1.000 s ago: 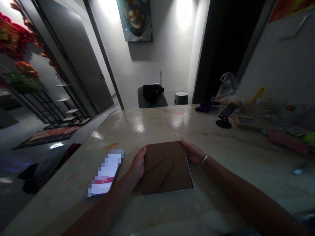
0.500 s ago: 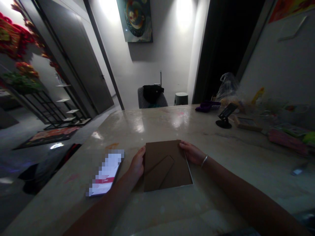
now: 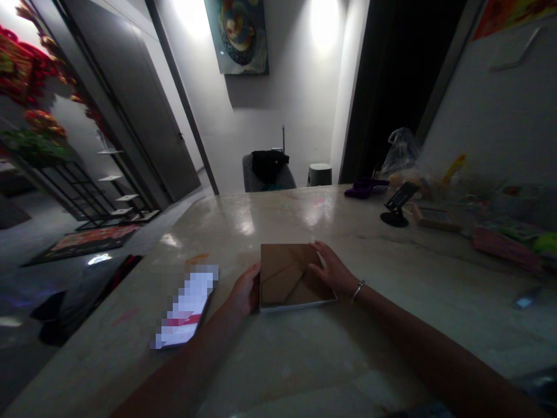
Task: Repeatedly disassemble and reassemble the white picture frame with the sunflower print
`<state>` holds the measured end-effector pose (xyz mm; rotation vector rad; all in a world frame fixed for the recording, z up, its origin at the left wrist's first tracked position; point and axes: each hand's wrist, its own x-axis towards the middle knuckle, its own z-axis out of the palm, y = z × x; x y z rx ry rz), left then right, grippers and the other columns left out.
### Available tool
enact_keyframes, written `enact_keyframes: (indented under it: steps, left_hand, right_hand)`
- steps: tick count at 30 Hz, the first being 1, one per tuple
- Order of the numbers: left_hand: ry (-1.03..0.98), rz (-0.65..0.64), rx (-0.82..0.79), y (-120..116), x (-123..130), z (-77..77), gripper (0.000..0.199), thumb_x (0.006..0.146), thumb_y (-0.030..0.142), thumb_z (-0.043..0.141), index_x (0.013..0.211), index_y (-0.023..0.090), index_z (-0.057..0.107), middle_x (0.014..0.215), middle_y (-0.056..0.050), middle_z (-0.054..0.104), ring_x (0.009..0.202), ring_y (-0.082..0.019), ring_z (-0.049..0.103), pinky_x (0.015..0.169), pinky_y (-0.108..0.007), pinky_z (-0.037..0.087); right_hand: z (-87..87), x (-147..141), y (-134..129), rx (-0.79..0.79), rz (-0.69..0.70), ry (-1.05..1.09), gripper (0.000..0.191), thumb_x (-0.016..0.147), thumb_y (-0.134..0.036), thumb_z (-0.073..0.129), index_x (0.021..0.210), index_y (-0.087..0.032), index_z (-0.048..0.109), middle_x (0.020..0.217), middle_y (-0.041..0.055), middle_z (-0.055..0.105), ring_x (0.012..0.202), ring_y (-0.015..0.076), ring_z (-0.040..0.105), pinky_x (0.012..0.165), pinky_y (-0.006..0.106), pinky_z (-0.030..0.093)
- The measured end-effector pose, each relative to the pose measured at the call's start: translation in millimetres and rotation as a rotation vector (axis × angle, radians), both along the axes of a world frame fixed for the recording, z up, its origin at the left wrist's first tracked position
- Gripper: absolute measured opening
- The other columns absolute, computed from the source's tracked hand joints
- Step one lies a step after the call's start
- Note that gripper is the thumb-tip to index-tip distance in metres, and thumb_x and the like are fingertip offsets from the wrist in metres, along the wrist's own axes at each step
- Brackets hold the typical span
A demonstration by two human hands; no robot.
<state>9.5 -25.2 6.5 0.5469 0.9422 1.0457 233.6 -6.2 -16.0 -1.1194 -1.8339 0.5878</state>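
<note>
A picture frame (image 3: 285, 276) with a brown backing and a thin white edge is in front of me, backing towards me, its far side tipped away. Creased lines of a stand flap show on the backing. My left hand (image 3: 246, 289) is closed on the left edge, its fingers partly hidden behind. Over the far right corner my right hand (image 3: 333, 268) grips the frame, thumb lying on the brown backing. A bracelet (image 3: 358, 291) circles the right wrist. Left of my left forearm lies a phone (image 3: 189, 307) with a lit, blurred-out screen.
The pale stone table (image 3: 278, 360) spreads all around. At the right stand a black phone stand (image 3: 395, 209), a small wooden frame (image 3: 435, 217), a purple item (image 3: 366, 188), a clear plastic bag (image 3: 400, 154) and a pink packet (image 3: 505, 247). Beyond the far edge is a chair (image 3: 267, 171).
The frame has tilted flatter, its near edge moving away from me. My right hand has shifted inward over the corner, thumb now on the backing. The left hand keeps its hold.
</note>
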Motion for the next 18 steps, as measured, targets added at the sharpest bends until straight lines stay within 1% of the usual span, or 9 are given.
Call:
enact_keyframes:
  steps: [1, 3, 6, 9, 12, 14, 16, 18]
  left_hand:
    - [0.003, 0.029, 0.005, 0.5, -0.1, 1.8, 0.03, 0.078, 0.023, 0.05, 0.107, 0.014, 0.055, 0.092, -0.009, 0.068, 0.083, -0.023, 0.064, 0.071, -0.035, 0.051]
    - [0.01, 0.068, 0.027, 1.0, 0.1, 4.4, 0.03, 0.079, 0.02, 0.048, 0.108, 0.014, 0.054, 0.093, -0.009, 0.068, 0.084, -0.022, 0.064, 0.072, -0.034, 0.051]
    - [0.015, 0.053, 0.06, 0.5, 1.2, 4.8, 0.031, 0.08, 0.017, 0.046, 0.11, 0.015, 0.052, 0.096, -0.009, 0.067, 0.084, -0.022, 0.064, 0.073, -0.034, 0.051]
    - [-0.022, -0.024, 0.125, -0.8, 2.9, 1.7, 0.032, 0.08, 0.016, 0.047, 0.112, 0.016, 0.051, 0.099, -0.009, 0.066, 0.085, -0.022, 0.063, 0.075, -0.035, 0.05]
    - [-0.074, -0.098, 0.182, -2.4, 4.7, -1.1, 0.035, 0.078, 0.017, 0.05, 0.113, 0.018, 0.051, 0.102, -0.009, 0.065, 0.09, -0.022, 0.062, 0.079, -0.035, 0.049]
    - [-0.071, -0.091, 0.177, -3.5, 5.8, -0.6, 0.035, 0.077, 0.017, 0.052, 0.112, 0.018, 0.052, 0.103, -0.009, 0.064, 0.091, -0.022, 0.061, 0.081, -0.035, 0.048]
    - [-0.044, -0.056, 0.152, -4.6, 7.2, 2.0, 0.034, 0.076, 0.016, 0.052, 0.11, 0.017, 0.053, 0.102, -0.009, 0.065, 0.09, -0.022, 0.062, 0.08, -0.035, 0.048]
    - [-0.032, -0.039, 0.137, -5.8, 9.0, 5.7, 0.031, 0.076, 0.015, 0.053, 0.107, 0.017, 0.055, 0.098, -0.008, 0.066, 0.088, -0.023, 0.062, 0.078, -0.035, 0.049]
  right_hand:
    - [2.4, -2.8, -5.6, 0.05, 0.074, -0.115, 0.055, 0.073, -0.033, 0.057, 0.125, -0.021, 0.041, 0.136, 0.0115, 0.033, 0.127, 0.0226, 0.027, 0.104, 0.043, 0.022]
    - [7.7, -8.4, -15.9, 0.086, 0.203, -0.303, 0.062, 0.072, -0.037, 0.059, 0.128, -0.021, 0.037, 0.139, 0.0119, 0.03, 0.13, 0.024, 0.02, 0.104, 0.045, 0.021]
    - [14.3, -14.3, -24.4, 0.084, 0.264, -0.437, 0.067, 0.073, -0.041, 0.057, 0.132, -0.022, 0.031, 0.14, 0.0115, 0.027, 0.132, 0.0248, 0.014, 0.104, 0.049, 0.017]
    - [18.1, -15.6, -23.8, 0.073, 0.26, -0.471, 0.067, 0.073, -0.04, 0.058, 0.131, -0.021, 0.032, 0.141, 0.0126, 0.025, 0.131, 0.0257, 0.015, 0.103, 0.05, 0.018]
    - [20.1, -15.4, -19.6, 0.096, 0.268, -0.472, 0.061, 0.074, -0.038, 0.058, 0.129, -0.021, 0.037, 0.139, 0.0132, 0.03, 0.13, 0.0265, 0.021, 0.103, 0.049, 0.02]
    - [20.7, -16.1, -17.3, 0.114, 0.29, -0.456, 0.055, 0.076, -0.034, 0.057, 0.127, -0.023, 0.04, 0.136, 0.0114, 0.036, 0.128, 0.0258, 0.026, 0.102, 0.047, 0.022]
    - [21.0, -17.4, -15.9, 0.112, 0.306, -0.432, 0.05, 0.077, -0.026, 0.055, 0.126, -0.025, 0.041, 0.133, 0.009, 0.04, 0.126, 0.0245, 0.03, 0.102, 0.044, 0.026]
    - [21.0, -18.4, -15.5, 0.094, 0.289, -0.406, 0.046, 0.08, -0.02, 0.049, 0.125, -0.025, 0.042, 0.132, 0.0077, 0.042, 0.124, 0.023, 0.034, 0.1, 0.042, 0.03]
